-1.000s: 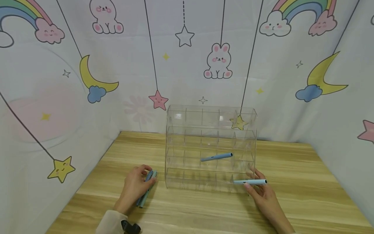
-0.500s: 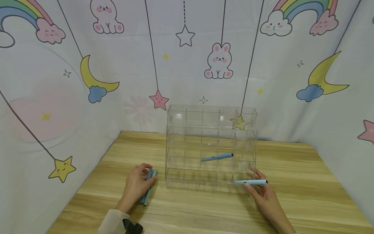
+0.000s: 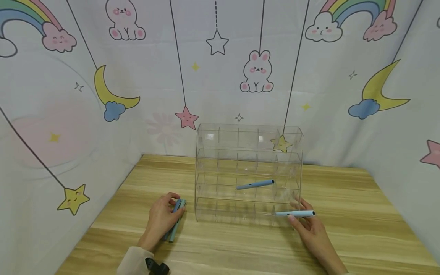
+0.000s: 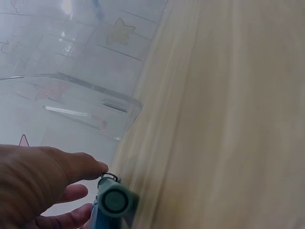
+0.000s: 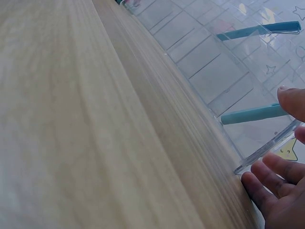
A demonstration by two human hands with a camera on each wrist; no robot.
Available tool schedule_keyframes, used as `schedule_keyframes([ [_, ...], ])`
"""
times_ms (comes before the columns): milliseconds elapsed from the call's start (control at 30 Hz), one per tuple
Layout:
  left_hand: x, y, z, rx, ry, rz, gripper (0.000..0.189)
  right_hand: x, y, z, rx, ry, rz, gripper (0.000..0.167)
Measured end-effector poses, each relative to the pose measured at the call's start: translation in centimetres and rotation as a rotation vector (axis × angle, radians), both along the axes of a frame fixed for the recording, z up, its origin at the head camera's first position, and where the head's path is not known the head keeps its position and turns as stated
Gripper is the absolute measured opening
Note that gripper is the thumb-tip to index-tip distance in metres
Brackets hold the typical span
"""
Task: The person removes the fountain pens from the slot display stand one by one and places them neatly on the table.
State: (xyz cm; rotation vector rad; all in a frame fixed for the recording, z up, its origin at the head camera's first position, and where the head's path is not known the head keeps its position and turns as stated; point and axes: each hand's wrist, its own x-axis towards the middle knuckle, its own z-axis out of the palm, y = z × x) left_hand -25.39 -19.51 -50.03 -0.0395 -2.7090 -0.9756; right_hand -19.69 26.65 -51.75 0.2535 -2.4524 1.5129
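Pens (image 3: 174, 229), two together, are pinched in the left hand (image 3: 161, 215), left of the clear rack (image 3: 247, 168), slanting away from the person. Blue pen (image 3: 256, 185) and pale pen (image 3: 283, 214) jut rightward from it, nearly level. What the right hand (image 3: 311, 229), at its right corner, holds I can't tell.

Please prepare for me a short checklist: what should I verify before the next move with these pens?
1. Clear organizer upright on the table: ok.
2. Left hand has its pens: ok; it holds a blue pen and a green pen.
3. Those two pens inside the organizer: not ok; they are outside, beside it.
4. Upper pen away from both hands: ok; it slants across the organizer.
5. Pale pen firmly gripped by the right hand: cannot tell; the hand is at it, but the hold is unclear.
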Motion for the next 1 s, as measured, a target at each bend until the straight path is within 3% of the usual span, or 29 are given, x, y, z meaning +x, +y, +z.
schedule_keyframes([
  [733,0.24,0.01,0.19,0.004,0.054,0.019,0.032,-0.12,-0.08,0.11,-0.021,0.023,0.010,0.063],
  [867,0.20,0.11,0.38,0.036,0.103,0.026,0.029,-0.04,-0.05,0.17,-0.018,0.018,0.008,0.063],
  [1000,0.14,0.43,0.44,0.096,0.196,0.028,0.024,0.05,-0.03,0.16,-0.014,0.015,0.006,0.063],
])
